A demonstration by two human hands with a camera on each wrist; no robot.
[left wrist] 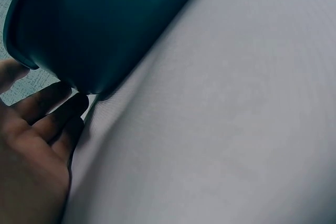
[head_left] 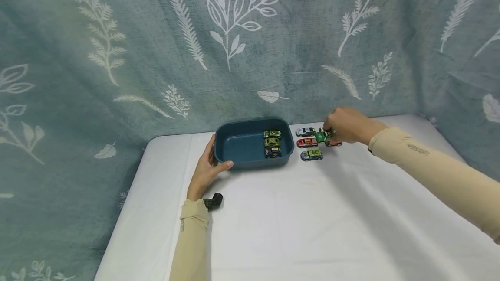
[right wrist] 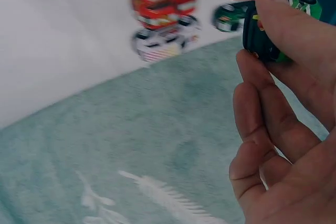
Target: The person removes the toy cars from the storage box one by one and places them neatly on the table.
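Note:
A dark teal plastic tub (head_left: 246, 165) stands on the white cloth by the curtain. My left hand (head_left: 205, 170) grips its left end, with the thumb at the front rim and the fingers along the outer wall. Three toy cars (head_left: 272, 151) lie at the right side inside the tub. To its right, my right hand (head_left: 345, 125) pinches a green toy car (right wrist: 281, 32) between thumb and fingers, just above other cars. Near it are a white toy car (head_left: 305, 132), a red toy car (head_left: 307, 142) and a green-and-blue toy car (head_left: 311, 155).
Another red toy car (right wrist: 164, 1) and a white toy car (right wrist: 165, 43) sit side by side near the cloth's back edge, partly hidden by my right hand in the head view. A leaf-patterned curtain (head_left: 242, 86) hangs behind the white-covered table (head_left: 250, 229).

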